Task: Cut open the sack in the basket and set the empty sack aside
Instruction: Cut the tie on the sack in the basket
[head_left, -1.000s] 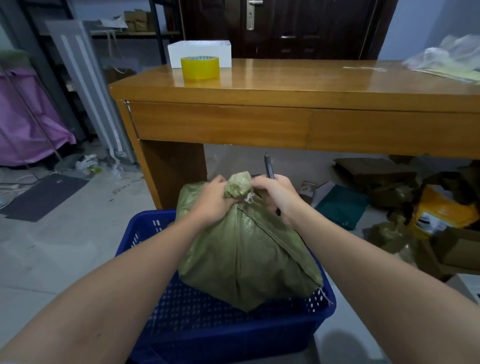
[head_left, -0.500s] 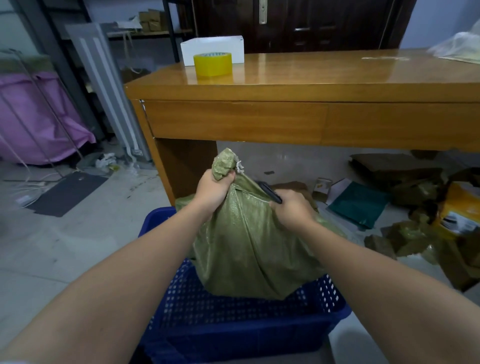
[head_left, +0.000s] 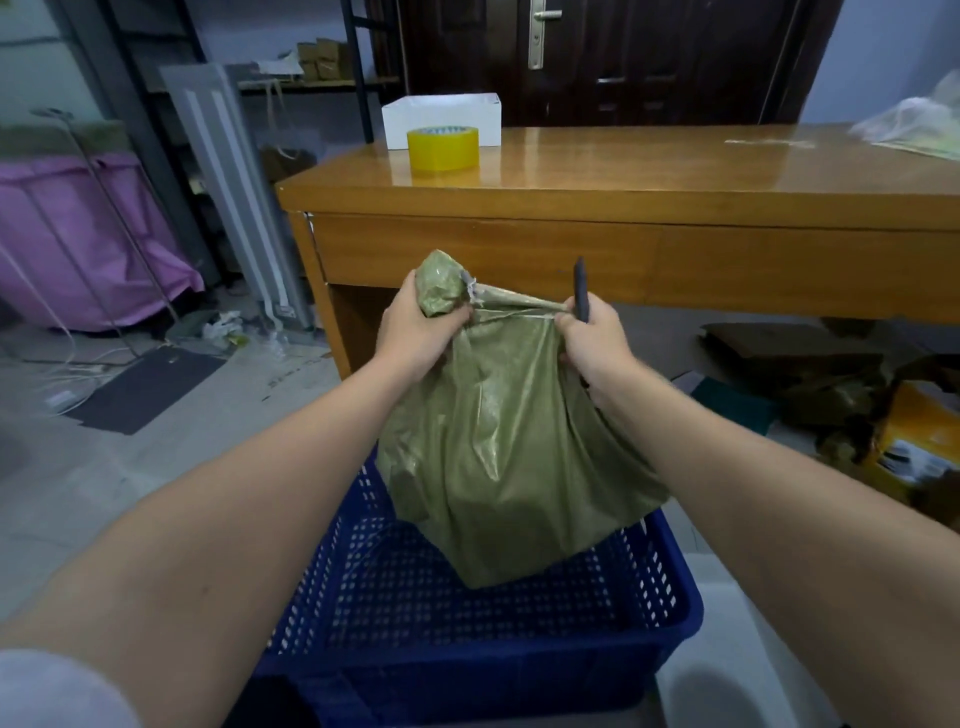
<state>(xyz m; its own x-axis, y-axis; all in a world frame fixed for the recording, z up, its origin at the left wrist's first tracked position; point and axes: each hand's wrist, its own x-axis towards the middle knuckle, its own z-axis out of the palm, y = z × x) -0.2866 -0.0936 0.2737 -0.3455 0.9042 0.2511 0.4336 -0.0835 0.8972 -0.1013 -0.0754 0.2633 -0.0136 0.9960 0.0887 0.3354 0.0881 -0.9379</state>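
A: The bulging green woven plastic sack (head_left: 498, 457) hangs partly in the perforated blue plastic basket (head_left: 670, 592). The left hand (head_left: 421, 332) clenches its knotted neck.

B: The right hand (head_left: 592, 338) grips the dark slim cutter (head_left: 580, 291) and pinches taut fabric. I'd slice just below the knot, blade angled away from the left fingers (head_left: 457, 318).

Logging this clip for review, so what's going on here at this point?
A person is working on a green woven sack that stands in a blue plastic basket on the floor by a wooden desk. The left hand grips the bunched, tied top of the sack, while the right hand pulls the neck fabric taut sideways and also holds a dark cutter. The sack looks full and no cut is visible yet.
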